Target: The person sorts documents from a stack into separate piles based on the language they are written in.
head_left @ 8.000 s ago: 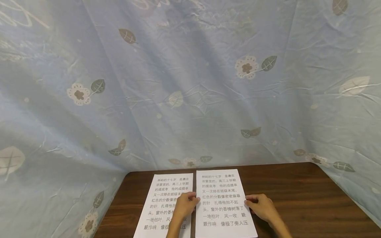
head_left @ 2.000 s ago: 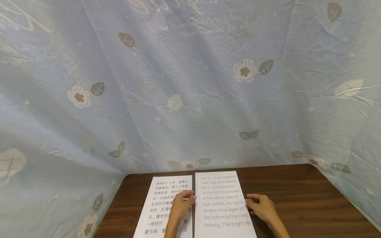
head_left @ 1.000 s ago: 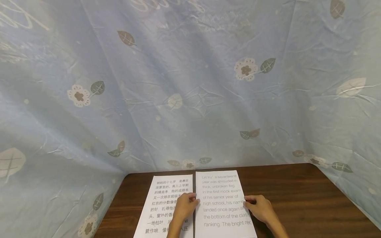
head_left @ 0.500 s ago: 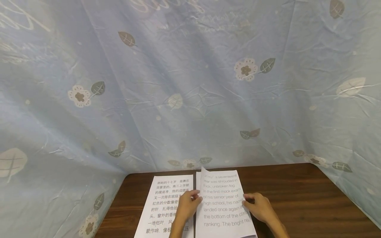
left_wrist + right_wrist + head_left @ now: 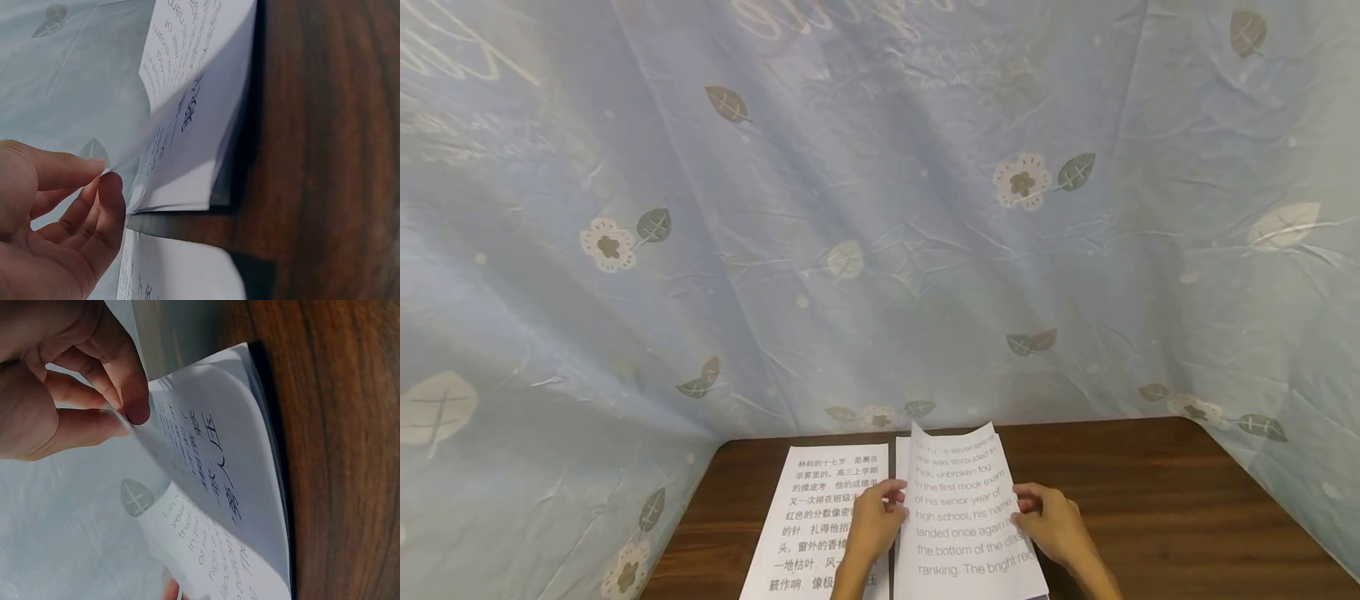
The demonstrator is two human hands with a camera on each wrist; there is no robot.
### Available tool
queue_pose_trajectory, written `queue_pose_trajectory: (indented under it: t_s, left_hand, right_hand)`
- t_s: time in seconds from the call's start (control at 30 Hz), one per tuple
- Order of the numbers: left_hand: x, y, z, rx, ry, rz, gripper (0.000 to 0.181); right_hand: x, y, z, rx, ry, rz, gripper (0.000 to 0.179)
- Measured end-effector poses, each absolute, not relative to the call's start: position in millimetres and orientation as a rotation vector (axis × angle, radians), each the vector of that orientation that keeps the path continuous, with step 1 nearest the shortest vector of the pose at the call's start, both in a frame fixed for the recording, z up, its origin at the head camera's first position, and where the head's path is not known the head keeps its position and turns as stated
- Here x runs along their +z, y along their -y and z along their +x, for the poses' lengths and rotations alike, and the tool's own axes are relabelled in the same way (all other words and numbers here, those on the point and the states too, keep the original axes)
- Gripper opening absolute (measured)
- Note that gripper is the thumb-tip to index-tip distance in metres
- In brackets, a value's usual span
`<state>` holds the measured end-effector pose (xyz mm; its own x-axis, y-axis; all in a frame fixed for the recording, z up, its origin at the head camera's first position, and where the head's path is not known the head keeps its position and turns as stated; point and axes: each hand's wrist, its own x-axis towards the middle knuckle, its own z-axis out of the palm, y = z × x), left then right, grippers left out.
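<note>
A white sheet printed in English bows upward off the right-hand paper stack, with its far corners raised. My left hand pinches its left edge; in the left wrist view, thumb and index finger meet on the paper's rim. Across from it, my right hand pinches the right edge between thumb and fingers. Below the lifted sheet, a page with Chinese characters shows in the right wrist view. Partly under my left forearm lies other white paper with Chinese text.
Both papers lie on a dark wooden table, close together with a narrow gap between. A pale blue curtain with leaves and flowers hangs behind the table's far edge and along its sides.
Eight seconds ago Chinese text topped the right-hand stack; English text tops it from two seconds ago. Since one second ago, the flat English sheet has risen and curled between both hands.
</note>
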<state>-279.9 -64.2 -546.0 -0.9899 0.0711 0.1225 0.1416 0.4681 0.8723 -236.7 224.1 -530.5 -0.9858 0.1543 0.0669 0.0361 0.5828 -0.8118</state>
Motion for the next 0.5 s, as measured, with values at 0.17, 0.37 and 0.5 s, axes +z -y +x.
queue_pose_trajectory:
  t_s: [0.17,0.37,0.5]
  left_hand:
    - [-546.6,58.0,-279.8,-1.631,2.578,-0.181,0.041]
    - [-550.7,35.9,-277.9,-1.682,2.527,-0.207,0.043]
    - [-553.6,14.3,-275.3,-1.707,2.519,-0.197,0.044]
  right_hand:
    - [-530.2,-233.5,-237.8,1.419,2.667,-0.179,0.042]
    - [-529.0,-258.2,-237.0,1.378,2.702,-0.211,0.043]
    - [-529.6,-281.8,-235.3,1.302,2.730,-0.216,0.043]
